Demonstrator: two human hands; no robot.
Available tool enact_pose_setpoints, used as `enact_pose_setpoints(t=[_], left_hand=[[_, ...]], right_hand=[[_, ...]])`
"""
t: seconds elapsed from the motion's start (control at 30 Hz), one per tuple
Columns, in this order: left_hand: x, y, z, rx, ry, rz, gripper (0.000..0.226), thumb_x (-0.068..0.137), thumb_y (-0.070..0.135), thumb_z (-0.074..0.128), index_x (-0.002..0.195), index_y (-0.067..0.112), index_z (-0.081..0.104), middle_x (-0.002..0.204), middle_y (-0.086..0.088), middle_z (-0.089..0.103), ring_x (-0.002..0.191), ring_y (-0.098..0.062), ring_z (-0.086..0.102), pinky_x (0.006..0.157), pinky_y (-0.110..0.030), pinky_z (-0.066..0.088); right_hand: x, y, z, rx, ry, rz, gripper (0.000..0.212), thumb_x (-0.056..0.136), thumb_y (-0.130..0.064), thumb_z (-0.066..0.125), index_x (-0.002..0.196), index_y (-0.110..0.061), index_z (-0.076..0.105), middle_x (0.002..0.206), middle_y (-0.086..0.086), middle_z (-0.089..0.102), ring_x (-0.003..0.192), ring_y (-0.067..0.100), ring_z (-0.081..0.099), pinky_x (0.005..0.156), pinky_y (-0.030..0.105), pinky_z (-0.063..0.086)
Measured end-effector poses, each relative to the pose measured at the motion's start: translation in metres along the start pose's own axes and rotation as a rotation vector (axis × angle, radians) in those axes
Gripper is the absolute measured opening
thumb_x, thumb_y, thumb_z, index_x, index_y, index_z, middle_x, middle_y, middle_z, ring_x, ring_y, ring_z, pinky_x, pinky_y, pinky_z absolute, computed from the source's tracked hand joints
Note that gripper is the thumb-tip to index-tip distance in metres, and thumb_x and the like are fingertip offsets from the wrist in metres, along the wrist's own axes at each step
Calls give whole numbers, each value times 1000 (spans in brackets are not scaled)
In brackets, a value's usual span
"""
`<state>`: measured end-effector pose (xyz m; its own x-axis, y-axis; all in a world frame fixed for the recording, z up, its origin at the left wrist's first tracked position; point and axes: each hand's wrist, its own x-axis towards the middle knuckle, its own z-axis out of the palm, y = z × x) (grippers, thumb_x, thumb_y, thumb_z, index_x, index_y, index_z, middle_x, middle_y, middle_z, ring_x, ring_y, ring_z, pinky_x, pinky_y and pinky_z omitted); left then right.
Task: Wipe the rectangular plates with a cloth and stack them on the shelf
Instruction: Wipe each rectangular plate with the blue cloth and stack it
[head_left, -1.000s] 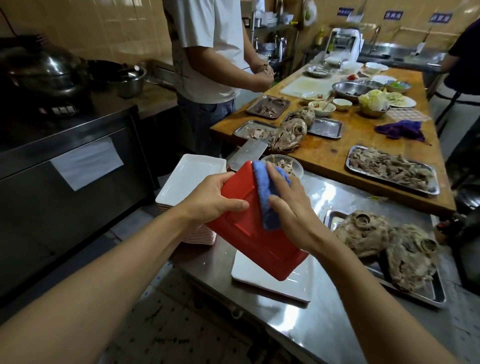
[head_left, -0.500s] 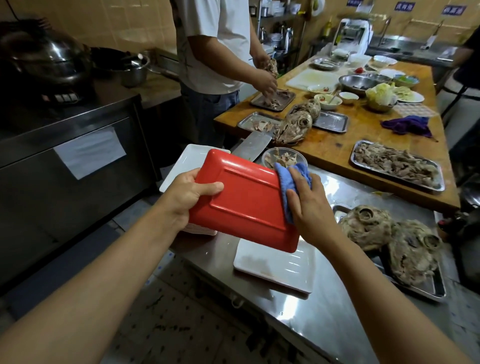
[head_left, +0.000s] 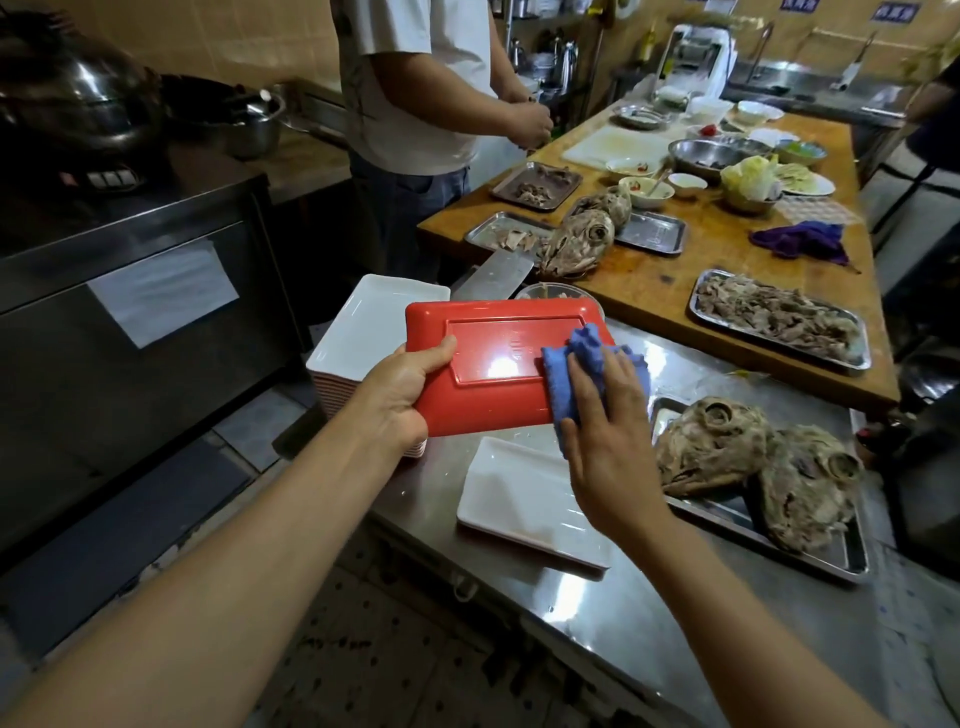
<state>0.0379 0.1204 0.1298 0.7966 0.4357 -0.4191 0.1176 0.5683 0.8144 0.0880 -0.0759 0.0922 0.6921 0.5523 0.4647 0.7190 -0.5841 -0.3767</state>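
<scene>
I hold a rectangular plate (head_left: 493, 364) above the steel counter, its red underside facing up and nearly level. My left hand (head_left: 400, 395) grips its left short edge, thumb on top. A blue cloth (head_left: 576, 369) lies on the plate's right end, and my right hand (head_left: 605, 441) presses it down with flat fingers. To the left stands a tall stack of rectangular plates (head_left: 374, 332), white face up. Below my hands a single white rectangular plate (head_left: 524, 499) lies on the counter.
A steel tray (head_left: 841, 561) with two cooked animal heads sits right of the plates. A cleaver (head_left: 498, 273) and a small bowl lie behind the red plate. A person in a white shirt (head_left: 421, 83) works at the crowded wooden table (head_left: 665, 270). A dark steel cabinet (head_left: 130, 332) stands at left.
The red plate has swung from steeply tilted to nearly level, long side across my view. My right hand and cloth have slid from its upper edge to its right end.
</scene>
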Motion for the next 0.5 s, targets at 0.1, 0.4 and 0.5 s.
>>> enact_pose_setpoints(t=[0.1,0.4,0.5], left_hand=[[-5,-7,9,-30,12,9,24,90,21,59,114,19,56,93,-11,68,78,-27,66,64,-43,52],[-19,-11,-4,-67,-59,158,17,97,18,48,106,17,63,90,-6,72,78,-17,70,69,-31,58],[-25,-7,-10,-63,-69,201,20,97,10,45,111,16,58,93,-5,68,77,-16,68,71,-31,57]], right_hand=[[-3,-24,17,24,-3,-58,56,91,-21,52,143,-7,36,151,19,26,142,36,17,115,51,18],[29,-69,30,118,-93,-144,55,96,-38,28,146,-15,30,155,9,22,145,22,11,119,34,5],[52,-68,26,116,-160,-144,59,93,-40,30,148,-20,23,157,5,18,146,20,9,116,29,0]])
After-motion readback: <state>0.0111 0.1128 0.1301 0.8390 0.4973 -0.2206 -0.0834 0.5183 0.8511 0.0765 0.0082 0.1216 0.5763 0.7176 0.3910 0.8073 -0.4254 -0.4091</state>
